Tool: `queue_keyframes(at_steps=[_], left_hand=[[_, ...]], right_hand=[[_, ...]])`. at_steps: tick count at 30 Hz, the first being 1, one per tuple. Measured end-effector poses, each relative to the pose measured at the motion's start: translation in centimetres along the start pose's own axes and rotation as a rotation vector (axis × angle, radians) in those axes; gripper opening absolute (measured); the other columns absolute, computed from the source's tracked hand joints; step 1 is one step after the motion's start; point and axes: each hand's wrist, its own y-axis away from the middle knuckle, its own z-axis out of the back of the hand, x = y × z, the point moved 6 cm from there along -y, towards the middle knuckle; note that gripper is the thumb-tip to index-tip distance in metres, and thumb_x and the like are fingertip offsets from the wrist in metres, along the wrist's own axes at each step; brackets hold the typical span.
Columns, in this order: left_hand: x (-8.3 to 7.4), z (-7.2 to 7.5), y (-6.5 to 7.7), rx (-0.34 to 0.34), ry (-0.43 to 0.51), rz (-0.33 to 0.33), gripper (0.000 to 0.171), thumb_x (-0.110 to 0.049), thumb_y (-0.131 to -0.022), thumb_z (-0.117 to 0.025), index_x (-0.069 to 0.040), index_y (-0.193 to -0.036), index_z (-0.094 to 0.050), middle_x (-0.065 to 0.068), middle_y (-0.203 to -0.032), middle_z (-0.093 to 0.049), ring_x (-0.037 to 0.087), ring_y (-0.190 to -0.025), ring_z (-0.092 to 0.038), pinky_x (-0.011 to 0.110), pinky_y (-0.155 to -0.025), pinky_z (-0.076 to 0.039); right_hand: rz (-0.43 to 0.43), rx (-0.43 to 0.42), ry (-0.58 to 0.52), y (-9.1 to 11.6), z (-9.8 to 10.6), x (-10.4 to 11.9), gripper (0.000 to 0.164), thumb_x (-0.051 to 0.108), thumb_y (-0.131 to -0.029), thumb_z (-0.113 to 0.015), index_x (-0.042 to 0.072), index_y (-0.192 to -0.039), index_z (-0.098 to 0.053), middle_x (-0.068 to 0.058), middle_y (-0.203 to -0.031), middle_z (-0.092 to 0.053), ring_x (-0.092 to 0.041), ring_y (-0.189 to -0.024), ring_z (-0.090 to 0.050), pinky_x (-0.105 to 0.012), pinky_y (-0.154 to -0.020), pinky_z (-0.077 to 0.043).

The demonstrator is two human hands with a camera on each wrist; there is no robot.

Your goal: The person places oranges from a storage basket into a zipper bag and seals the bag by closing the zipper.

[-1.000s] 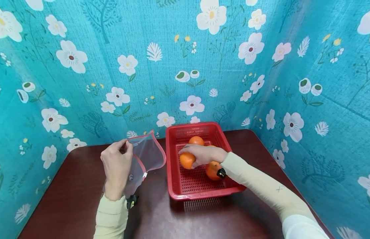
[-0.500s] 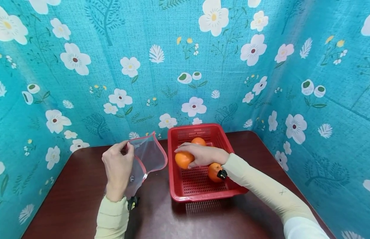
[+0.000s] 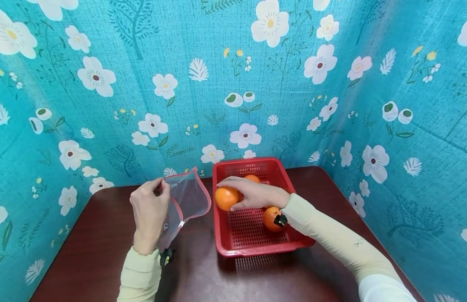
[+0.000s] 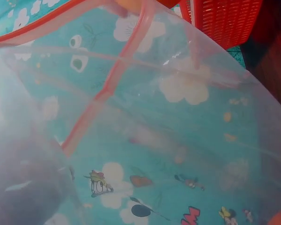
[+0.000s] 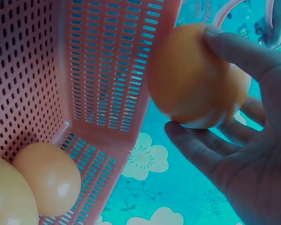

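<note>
My left hand (image 3: 149,212) pinches the red-edged rim of a clear zip bag (image 3: 190,195), whose mouth gapes toward the basket. A white slider (image 3: 182,224) sits on the bag's zip edge. In the left wrist view, clear plastic with small cartoon prints fills most of the picture. My right hand (image 3: 256,193) grips an orange (image 3: 227,198) over the left rim of a red plastic basket (image 3: 256,251). Thumb and fingers are spread around this orange in the right wrist view. Inside the basket lie another orange (image 3: 273,219) and one (image 3: 253,178) partly hidden behind the right hand.
The basket stands on a dark reddish-brown table (image 3: 203,277), right beside the bag. A teal flowered cloth (image 3: 203,84) hangs behind and along the sides. Small black wrist cameras (image 3: 167,256) are worn at both wrists.
My right hand has lifted the orange and carried it left, from inside the basket to above its left rim. The left hand keeps its hold on the bag.
</note>
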Motion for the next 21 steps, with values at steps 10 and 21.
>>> queue_keyframes(at_steps=[10, 21], left_hand=[[0.1, -0.2, 0.0, 0.002, -0.01, 0.002, 0.008, 0.0, -0.087, -0.071, 0.005, -0.087, -0.078, 0.016, -0.069, -0.07, 0.027, -0.057, -0.06, 0.039, -0.057, -0.051], [0.32, -0.26, -0.02, -0.006, 0.001, 0.01, 0.007, 0.0, -0.087, -0.072, 0.004, -0.088, -0.078, 0.017, -0.07, -0.07, 0.028, -0.058, -0.061, 0.04, -0.057, -0.05]], right_hand=[[0.048, -0.087, -0.036, -0.5, 0.5, 0.36, 0.08, 0.032, -0.081, -0.086, 0.027, -0.15, -0.046, 0.012, -0.148, -0.046, -0.006, -0.133, -0.042, -0.028, -0.094, -0.054], [0.073, -0.145, -0.026, -0.95, 0.68, 0.91, 0.077, 0.035, -0.083, -0.084, 0.027, -0.15, -0.047, 0.009, -0.149, -0.043, -0.008, -0.13, -0.045, -0.029, -0.094, -0.055]])
